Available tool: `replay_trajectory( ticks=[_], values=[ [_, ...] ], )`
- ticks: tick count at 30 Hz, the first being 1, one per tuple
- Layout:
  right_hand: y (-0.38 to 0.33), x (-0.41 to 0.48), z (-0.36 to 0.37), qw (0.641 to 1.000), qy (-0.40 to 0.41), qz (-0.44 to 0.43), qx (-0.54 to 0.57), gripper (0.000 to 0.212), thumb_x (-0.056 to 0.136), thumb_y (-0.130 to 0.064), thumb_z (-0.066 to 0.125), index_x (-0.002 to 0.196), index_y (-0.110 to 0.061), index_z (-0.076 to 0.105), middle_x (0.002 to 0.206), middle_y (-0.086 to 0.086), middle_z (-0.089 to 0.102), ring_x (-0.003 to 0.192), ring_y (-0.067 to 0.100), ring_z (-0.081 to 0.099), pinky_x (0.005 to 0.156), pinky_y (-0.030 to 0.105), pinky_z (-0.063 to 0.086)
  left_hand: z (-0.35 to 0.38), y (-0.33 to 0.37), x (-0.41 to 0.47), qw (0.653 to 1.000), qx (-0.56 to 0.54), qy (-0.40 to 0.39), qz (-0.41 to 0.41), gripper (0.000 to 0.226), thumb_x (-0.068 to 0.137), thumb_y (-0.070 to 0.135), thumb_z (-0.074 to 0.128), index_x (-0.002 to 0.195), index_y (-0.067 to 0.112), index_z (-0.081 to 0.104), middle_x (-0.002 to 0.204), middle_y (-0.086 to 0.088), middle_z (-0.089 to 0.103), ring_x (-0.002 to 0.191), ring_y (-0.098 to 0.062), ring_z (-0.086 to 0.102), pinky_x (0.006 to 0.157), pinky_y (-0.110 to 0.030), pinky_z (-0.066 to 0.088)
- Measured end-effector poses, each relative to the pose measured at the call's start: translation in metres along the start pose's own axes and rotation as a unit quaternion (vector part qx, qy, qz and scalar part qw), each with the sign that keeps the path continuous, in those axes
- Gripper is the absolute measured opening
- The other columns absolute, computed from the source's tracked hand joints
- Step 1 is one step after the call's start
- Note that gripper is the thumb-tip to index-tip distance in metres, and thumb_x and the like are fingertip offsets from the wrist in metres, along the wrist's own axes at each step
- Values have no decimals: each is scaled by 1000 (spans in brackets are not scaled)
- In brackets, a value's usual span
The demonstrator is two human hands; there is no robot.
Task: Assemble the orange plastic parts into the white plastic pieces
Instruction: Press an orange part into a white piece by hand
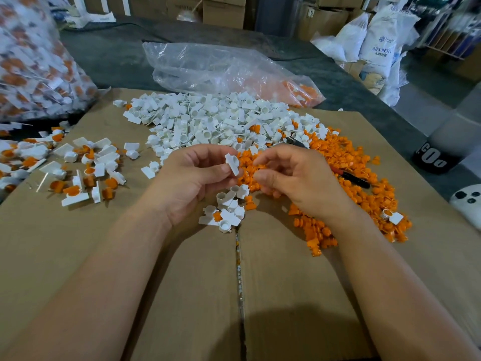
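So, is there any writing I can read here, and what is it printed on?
"ABS RESIN": on the white sack, far right.
The logo above it and the smaller line under it: too blurred to read.
"CO": big white letters, partly cut off, on the black object at the right edge.
Sticker on the cardboard box at the back: too small to read.

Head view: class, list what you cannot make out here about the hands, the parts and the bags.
1. Right hand: whether its fingertips pinch an orange part; they blend into the orange pile behind them.
2. Dark tool: its kind is unclear, as it is mostly buried under the pile.
3. Bag of parts, far left: blurred and cut off by the frame edge.
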State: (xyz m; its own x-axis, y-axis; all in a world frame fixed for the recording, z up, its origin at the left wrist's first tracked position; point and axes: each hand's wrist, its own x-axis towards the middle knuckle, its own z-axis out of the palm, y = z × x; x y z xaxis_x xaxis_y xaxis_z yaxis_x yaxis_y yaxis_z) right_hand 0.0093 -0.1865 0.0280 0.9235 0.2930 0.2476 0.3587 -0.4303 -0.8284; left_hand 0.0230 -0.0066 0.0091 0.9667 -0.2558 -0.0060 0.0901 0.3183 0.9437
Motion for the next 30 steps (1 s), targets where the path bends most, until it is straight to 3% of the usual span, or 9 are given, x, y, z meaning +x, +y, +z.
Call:
replay_trajectory(
  ticks=[3, 6, 11, 17, 30],
  values=[
    [1, 1, 2, 998, 42, -41, -24, 29, 85, -9, 61, 97, -36, 61, 79, -17, 57, 71, -5, 54, 69, 17, 44, 1, -1, -1, 1000, 0, -6, 0, 22, 69, -5, 60, 76, 12, 71, 72, -7, 71, 68, -19, 70, 59, -22, 56],
    [2, 2, 5, 996, 47, -41, -59, 39, 86, -6, 58, 103, -41, 55, 85, -18, 51, 75, -5, 49, 72, 18, 42, 3, -1, -2, 1000, 11, -6, 1, 20, 64, 0, 62, 78, 12, 70, 71, -6, 71, 67, -18, 70, 58, -21, 55],
    [-2, 1, 10, 995, 93, -29, 3, 34, 80, -3, 66, 80, -36, 58, 74, -13, 59, 68, 0, 57, 65, 17, 49, 4, -1, -2, 1000, 19, -13, 5, 19, 60, 2, 63, 76, 11, 70, 69, -5, 71, 65, -15, 69, 59, -21, 56],
    [-6, -1, 14, 996, 80, -31, 13, 31, 79, -4, 67, 79, -34, 63, 73, -14, 64, 66, -1, 60, 63, 14, 49, 4, -2, -3, 999, 31, -25, 7, 19, 60, 2, 63, 72, 13, 72, 70, -5, 71, 67, -16, 69, 64, -23, 57],
    [-7, -2, 16, 997, 69, -4, -17, 23, 78, -7, 70, 73, -28, 61, 71, -9, 63, 63, 3, 60, 61, 16, 51, 8, -2, -4, 997, 75, -10, 6, 18, 57, 4, 66, 73, 12, 71, 68, -6, 71, 62, -15, 69, 56, -18, 54]
  ],
)
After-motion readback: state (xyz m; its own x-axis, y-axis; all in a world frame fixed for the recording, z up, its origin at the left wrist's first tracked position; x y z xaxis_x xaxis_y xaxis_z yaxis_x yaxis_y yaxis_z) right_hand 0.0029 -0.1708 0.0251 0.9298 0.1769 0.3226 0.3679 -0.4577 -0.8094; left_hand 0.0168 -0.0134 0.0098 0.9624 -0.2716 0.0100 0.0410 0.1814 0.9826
